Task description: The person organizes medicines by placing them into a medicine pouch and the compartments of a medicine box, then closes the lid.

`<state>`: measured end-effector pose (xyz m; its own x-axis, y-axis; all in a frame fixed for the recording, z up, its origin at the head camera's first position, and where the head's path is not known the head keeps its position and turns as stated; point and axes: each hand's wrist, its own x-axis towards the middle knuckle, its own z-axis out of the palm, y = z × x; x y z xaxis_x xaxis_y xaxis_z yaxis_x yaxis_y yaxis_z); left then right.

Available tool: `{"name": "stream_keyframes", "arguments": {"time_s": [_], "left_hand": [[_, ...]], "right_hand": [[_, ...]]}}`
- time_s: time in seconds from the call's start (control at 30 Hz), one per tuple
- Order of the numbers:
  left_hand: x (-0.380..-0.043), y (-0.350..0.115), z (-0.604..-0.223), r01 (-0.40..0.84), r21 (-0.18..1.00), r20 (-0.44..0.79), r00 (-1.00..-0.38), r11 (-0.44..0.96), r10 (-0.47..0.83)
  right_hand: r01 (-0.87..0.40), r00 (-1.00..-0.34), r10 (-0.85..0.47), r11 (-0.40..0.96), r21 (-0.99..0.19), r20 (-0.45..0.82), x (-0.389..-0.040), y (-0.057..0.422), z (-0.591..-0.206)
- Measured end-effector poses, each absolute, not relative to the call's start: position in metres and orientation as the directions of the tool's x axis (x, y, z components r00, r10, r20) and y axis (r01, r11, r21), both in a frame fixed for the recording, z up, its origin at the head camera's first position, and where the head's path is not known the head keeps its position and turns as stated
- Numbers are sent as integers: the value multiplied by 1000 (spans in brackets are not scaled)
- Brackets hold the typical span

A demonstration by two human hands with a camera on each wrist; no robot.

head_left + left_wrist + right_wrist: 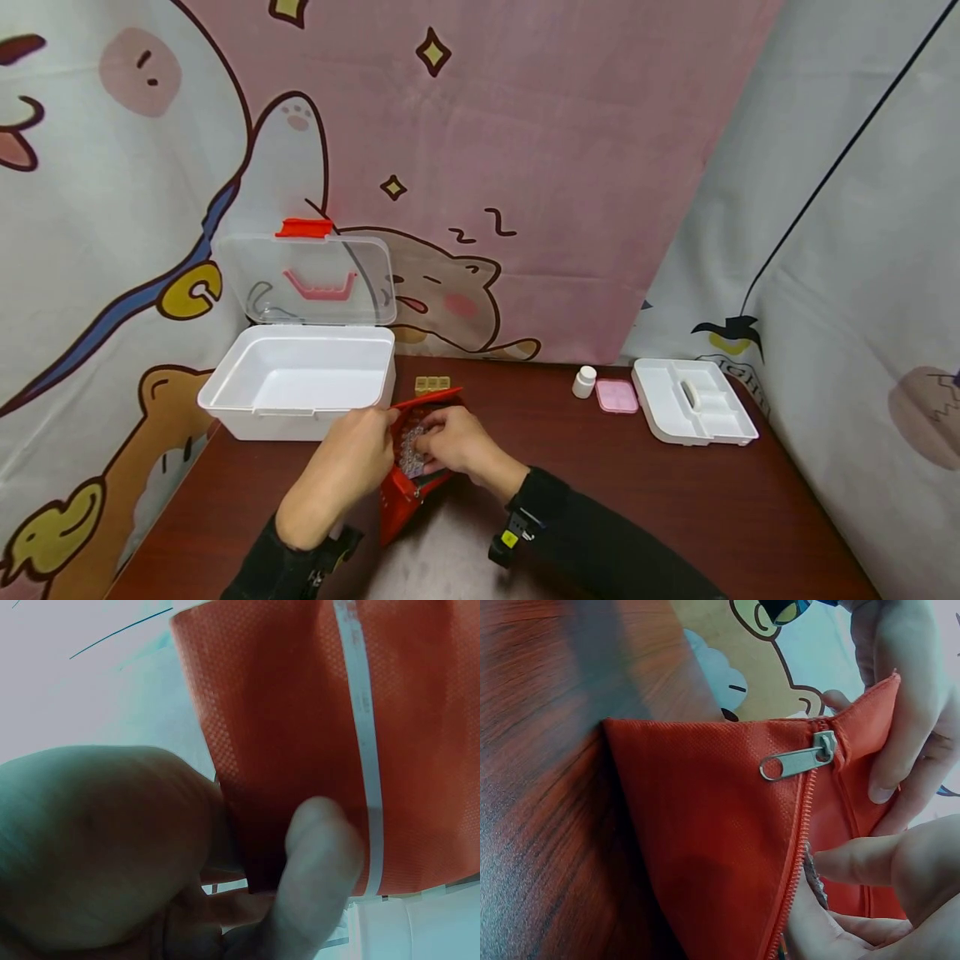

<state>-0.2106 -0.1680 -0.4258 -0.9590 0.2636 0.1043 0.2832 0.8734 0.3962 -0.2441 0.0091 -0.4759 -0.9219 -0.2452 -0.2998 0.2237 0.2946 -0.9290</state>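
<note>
A red zipper pouch (397,504) stands unzipped in front of the white box, its metal zipper pull (799,761) showing in the right wrist view. My left hand (356,454) grips the pouch's upper edge, the thumb (322,862) lying on the red outside face beside a pale stripe. Inside the opening sits a grey, glittery item (410,454). My right hand (453,442) reaches into the pouch and pinches this item between thumb and fingers; in the right wrist view only a sliver of it shows, the rest hidden by the pouch wall and fingers.
The white box (296,423) has its clear lid (315,258) raised against the patterned cloth. Behind the pouch lies a small gold block (432,384). A white bottle (584,382), a pink square case (617,396) and a white divided tray (678,429) line the table's back right.
</note>
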Motion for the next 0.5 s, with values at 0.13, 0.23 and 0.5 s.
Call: {"name": "stream_keyframes", "arguments": {"time_s": [0.13,0.23,0.5], "left_hand": [[-211,-168,-426,294,386,116,-956,874,270],[-210,-168,-426,298,381,120,-955,875,273],[-210,-168,-424,302,380,116,-953,874,279]], "right_hand": [[243,-919,-236,290,-926,-315,-244,5,-476],[251,-916,-242,280,-927,-321,-243,4,-475],[259,-907,-277,227,-939,-317,-241,5,-475]]}}
